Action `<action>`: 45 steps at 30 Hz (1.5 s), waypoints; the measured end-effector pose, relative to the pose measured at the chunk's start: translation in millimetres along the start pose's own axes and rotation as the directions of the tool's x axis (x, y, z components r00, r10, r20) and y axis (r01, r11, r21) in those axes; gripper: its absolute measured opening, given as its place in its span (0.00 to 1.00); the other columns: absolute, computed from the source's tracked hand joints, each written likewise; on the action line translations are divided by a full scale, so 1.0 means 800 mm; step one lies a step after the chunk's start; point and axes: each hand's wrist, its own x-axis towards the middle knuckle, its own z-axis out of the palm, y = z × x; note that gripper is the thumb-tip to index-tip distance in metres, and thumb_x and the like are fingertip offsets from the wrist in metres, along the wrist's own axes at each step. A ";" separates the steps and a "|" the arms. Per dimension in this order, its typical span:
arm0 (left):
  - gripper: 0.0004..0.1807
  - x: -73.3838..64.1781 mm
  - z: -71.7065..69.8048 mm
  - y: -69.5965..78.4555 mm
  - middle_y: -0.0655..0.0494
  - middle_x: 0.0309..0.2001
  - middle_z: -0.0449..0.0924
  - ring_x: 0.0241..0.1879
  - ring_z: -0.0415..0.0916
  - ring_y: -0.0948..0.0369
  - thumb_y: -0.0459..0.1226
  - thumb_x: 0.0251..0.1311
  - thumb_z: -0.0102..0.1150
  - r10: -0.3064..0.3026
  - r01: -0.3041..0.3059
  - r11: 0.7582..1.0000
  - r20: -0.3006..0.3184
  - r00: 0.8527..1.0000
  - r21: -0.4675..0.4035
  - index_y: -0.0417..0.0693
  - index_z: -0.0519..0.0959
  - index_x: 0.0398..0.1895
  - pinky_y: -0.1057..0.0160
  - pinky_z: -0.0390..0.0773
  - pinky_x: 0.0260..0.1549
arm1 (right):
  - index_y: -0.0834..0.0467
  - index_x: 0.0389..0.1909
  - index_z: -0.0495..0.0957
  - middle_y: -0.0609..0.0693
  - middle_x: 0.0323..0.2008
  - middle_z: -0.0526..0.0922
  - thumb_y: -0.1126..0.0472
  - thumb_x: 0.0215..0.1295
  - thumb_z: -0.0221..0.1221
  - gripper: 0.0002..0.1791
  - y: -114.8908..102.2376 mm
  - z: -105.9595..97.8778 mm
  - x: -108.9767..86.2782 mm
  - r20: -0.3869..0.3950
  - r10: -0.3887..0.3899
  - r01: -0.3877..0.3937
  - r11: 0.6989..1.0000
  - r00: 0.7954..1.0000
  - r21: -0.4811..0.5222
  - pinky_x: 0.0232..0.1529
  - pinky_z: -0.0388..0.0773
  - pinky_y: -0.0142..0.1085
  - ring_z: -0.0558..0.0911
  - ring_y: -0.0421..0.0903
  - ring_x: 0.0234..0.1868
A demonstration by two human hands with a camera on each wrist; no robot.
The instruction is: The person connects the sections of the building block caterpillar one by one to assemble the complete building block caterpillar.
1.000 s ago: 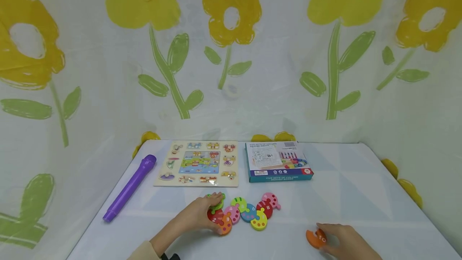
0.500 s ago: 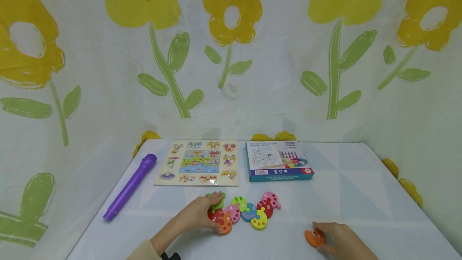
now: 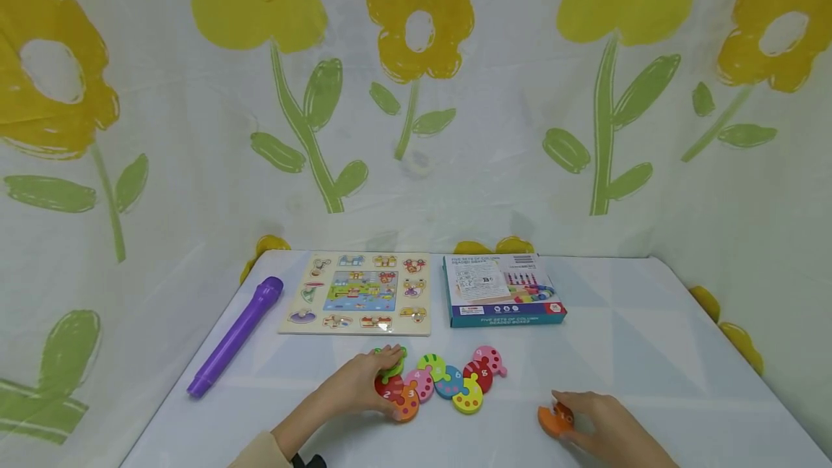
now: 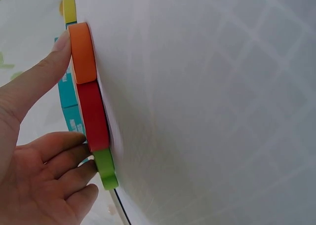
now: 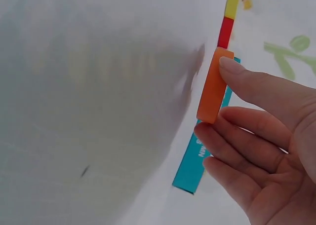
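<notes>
A row of joined, numbered wooden puzzle pieces (image 3: 448, 381) zigzags across the table, from a green end piece to a pink one at the right. My left hand (image 3: 364, 385) rests over its left end. The thumb touches an orange piece (image 4: 83, 52), while fingers lie against the red piece (image 4: 93, 114) and the green piece (image 4: 105, 168). Apart from the row, at the right, my right hand (image 3: 604, 421) pinches a loose orange puzzle piece (image 3: 555, 421) between thumb and fingers. Its number is partly hidden.
A picture puzzle board (image 3: 360, 325) lies behind the row, with a flat teal-edged box (image 3: 507, 315) beside it. A purple microphone-shaped stick (image 3: 237, 336) lies at the left. Flower-printed cloth (image 3: 481, 186) surrounds the white table (image 3: 663, 352).
My right hand has moved the loose orange piece left and slightly away from me, closer to the row. The left hand has stayed in place on the left end.
</notes>
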 end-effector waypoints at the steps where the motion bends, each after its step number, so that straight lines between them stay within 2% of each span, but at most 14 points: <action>1: 0.49 0.000 0.000 0.000 0.49 0.69 0.65 0.69 0.59 0.48 0.53 0.38 0.78 -0.001 0.001 1.000 0.000 1.000 0.001 0.42 0.70 0.66 0.44 0.61 0.65 | 0.63 0.52 0.81 0.51 0.44 0.85 0.59 0.45 0.74 0.31 -0.001 -0.001 0.000 0.000 -0.007 0.007 1.000 1.000 0.000 0.49 0.80 0.50 0.82 0.50 0.46; 9: 0.49 0.000 -0.001 0.000 0.49 0.69 0.65 0.69 0.59 0.48 0.52 0.38 0.78 -0.002 0.002 1.000 0.003 1.000 -0.012 0.43 0.70 0.66 0.44 0.61 0.65 | 0.62 0.52 0.81 0.49 0.42 0.85 0.59 0.45 0.75 0.30 -0.009 -0.005 0.005 -0.026 -0.041 0.041 0.999 0.999 0.004 0.47 0.81 0.48 0.82 0.49 0.45; 14: 0.49 -0.001 -0.002 0.001 0.50 0.69 0.65 0.69 0.58 0.48 0.52 0.39 0.78 -0.007 0.007 1.000 0.004 1.000 -0.017 0.43 0.70 0.66 0.43 0.61 0.65 | 0.62 0.51 0.82 0.47 0.40 0.86 0.59 0.45 0.74 0.29 -0.014 -0.008 0.011 -0.050 -0.129 0.127 0.992 0.990 -0.024 0.45 0.82 0.47 0.82 0.49 0.44; 22: 0.49 -0.002 -0.003 0.004 0.50 0.69 0.65 0.69 0.58 0.48 0.52 0.39 0.78 -0.007 0.007 1.000 0.005 1.000 -0.014 0.43 0.70 0.66 0.44 0.60 0.65 | 0.65 0.52 0.80 0.50 0.41 0.86 0.60 0.49 0.73 0.27 -0.019 -0.012 0.026 -0.018 -0.298 0.297 0.954 0.954 -0.027 0.42 0.83 0.44 0.83 0.50 0.44; 33: 0.49 -0.001 -0.001 0.002 0.51 0.69 0.65 0.69 0.58 0.48 0.52 0.38 0.78 -0.015 0.015 1.000 0.004 1.000 -0.011 0.44 0.70 0.67 0.43 0.60 0.65 | 0.64 0.55 0.79 0.52 0.47 0.85 0.62 0.52 0.71 0.27 -0.025 -0.014 0.041 0.018 -0.388 0.388 0.921 0.922 -0.023 0.45 0.82 0.46 0.82 0.52 0.49; 41: 0.49 -0.001 0.000 0.002 0.52 0.69 0.65 0.69 0.58 0.48 0.53 0.38 0.78 -0.028 0.028 1.000 0.005 1.000 -0.004 0.45 0.70 0.67 0.43 0.61 0.65 | 0.63 0.57 0.78 0.52 0.50 0.84 0.62 0.55 0.69 0.26 -0.027 -0.021 0.060 0.065 -0.482 0.486 0.872 0.874 -0.059 0.48 0.81 0.45 0.81 0.54 0.52; 45: 0.49 0.000 0.000 0.002 0.52 0.69 0.65 0.69 0.58 0.48 0.53 0.38 0.78 -0.024 0.024 1.000 0.006 1.000 -0.010 0.45 0.70 0.66 0.44 0.62 0.65 | 0.64 0.56 0.78 0.55 0.52 0.82 0.63 0.57 0.68 0.25 -0.030 -0.025 0.070 0.088 -0.506 0.513 0.855 0.858 -0.074 0.49 0.80 0.47 0.80 0.56 0.53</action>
